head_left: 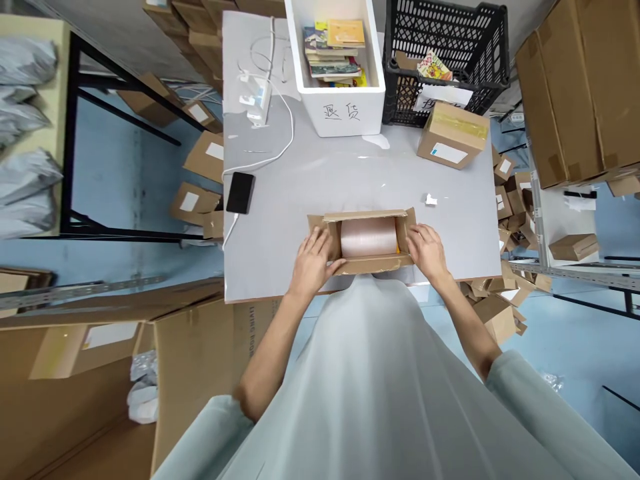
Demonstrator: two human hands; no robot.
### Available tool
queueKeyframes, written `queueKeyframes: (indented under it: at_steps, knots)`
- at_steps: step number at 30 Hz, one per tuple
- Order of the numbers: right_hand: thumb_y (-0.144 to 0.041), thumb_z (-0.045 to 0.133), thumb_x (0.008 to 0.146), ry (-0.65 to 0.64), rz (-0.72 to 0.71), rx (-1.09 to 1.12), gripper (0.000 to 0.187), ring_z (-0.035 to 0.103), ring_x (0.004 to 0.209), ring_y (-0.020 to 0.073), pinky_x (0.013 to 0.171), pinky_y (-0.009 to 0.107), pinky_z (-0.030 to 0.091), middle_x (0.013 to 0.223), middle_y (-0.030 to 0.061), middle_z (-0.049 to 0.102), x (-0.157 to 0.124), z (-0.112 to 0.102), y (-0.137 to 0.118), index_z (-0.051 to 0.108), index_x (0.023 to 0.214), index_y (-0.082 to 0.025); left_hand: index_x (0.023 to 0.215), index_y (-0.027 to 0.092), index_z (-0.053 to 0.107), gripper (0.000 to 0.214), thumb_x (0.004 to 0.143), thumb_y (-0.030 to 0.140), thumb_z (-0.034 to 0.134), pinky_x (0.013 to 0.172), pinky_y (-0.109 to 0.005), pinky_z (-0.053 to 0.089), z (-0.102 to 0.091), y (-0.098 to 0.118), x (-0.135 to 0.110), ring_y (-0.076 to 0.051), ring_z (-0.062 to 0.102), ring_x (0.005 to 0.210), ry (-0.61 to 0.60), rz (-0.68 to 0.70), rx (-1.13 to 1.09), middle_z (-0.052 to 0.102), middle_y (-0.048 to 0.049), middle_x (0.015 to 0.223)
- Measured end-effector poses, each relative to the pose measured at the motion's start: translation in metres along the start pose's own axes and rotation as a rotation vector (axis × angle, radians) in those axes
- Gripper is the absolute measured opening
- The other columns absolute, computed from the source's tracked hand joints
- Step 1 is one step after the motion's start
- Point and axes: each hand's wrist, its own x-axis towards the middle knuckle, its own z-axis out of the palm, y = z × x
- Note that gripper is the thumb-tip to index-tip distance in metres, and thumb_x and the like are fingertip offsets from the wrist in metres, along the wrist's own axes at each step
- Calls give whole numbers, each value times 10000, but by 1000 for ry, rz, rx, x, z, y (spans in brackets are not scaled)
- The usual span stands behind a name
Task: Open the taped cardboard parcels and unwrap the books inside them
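An open cardboard box [373, 265] sits at the near edge of the table, its flaps spread outward. Inside lies a pale pink, shiny cylinder-like bundle [369, 238]; what it is made of I cannot make out. A bit of yellow-orange shows at its lower right end. My left hand [314, 261] grips the box's left end, fingers over the side flap and thumb along the front flap. At the other end, my right hand [429, 252] has its bent fingers closed on the right flap.
On the grey table [310, 177] stand a white bin [345, 110] of books, a black crate [445, 40], a taped carton [453, 135], a black phone-like device [241, 193] with a cable, and a power strip [259, 100]. Large cartons [200, 373] flank me at left.
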Motion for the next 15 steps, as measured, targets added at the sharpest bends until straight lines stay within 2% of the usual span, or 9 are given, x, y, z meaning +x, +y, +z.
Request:
queueKeyframes:
  at_steps: [2,4,6,8,10,12,14,15]
  knots:
    - [-221,451,1117,-77,3,-53,406,462,1583,376,1287,585,423,1564,218,648,7,-9,-21,713,1414,-129,1588,60,576,666,1051,454,577,1421,-576,165,-6,17,8,-410,501,1583,-57,38,28,625,-254,1599]
    - [-124,448,1080,-176,-21,-82,443,400,1632,371,1319,583,373,1579,233,634,14,-13,-38,686,1454,-113,1572,36,579,637,1042,387,579,1426,-589,123,-7,35,19,-420,603,1475,-102,36,59,683,-273,1506]
    - [-52,432,1054,-314,-67,-80,475,473,1584,346,1303,526,401,1483,235,699,21,-13,-49,689,1447,-120,1549,54,590,593,1049,372,567,1404,-607,200,-2,50,33,-423,637,1419,-162,5,57,712,-264,1446]
    - [-38,445,1046,-452,-58,-89,466,606,1451,344,1220,467,487,1375,245,745,27,-9,-53,693,1433,-114,1508,76,613,546,1058,383,571,1328,-584,372,8,60,50,-428,647,1396,-249,-59,28,704,-263,1440]
    - [-67,509,1039,-571,38,-115,461,669,1369,356,1158,444,535,1385,273,731,35,2,-53,661,1474,-93,1542,54,570,623,1024,391,649,1233,-540,490,20,64,67,-451,635,1412,-346,-174,8,596,-314,1569]
    - [-120,614,1014,-662,154,-136,547,653,1414,386,1165,458,540,1497,316,659,46,18,-52,590,1557,-65,1665,40,428,869,937,367,772,1209,-548,509,36,63,85,-501,567,1488,-446,-312,3,348,-371,1745]
    - [-152,694,982,-733,234,-149,681,611,1480,426,1169,491,548,1610,369,546,62,39,-53,514,1628,-35,1752,91,300,1074,852,299,847,1217,-627,485,53,60,101,-563,434,1583,-529,-411,-4,129,-369,1819]
    - [-155,716,971,-757,262,-154,729,602,1492,448,1156,513,561,1646,399,489,70,50,-54,485,1649,-19,1768,123,282,1121,818,259,862,1216,-690,463,62,59,108,-589,353,1620,-557,-436,-9,82,-355,1830]
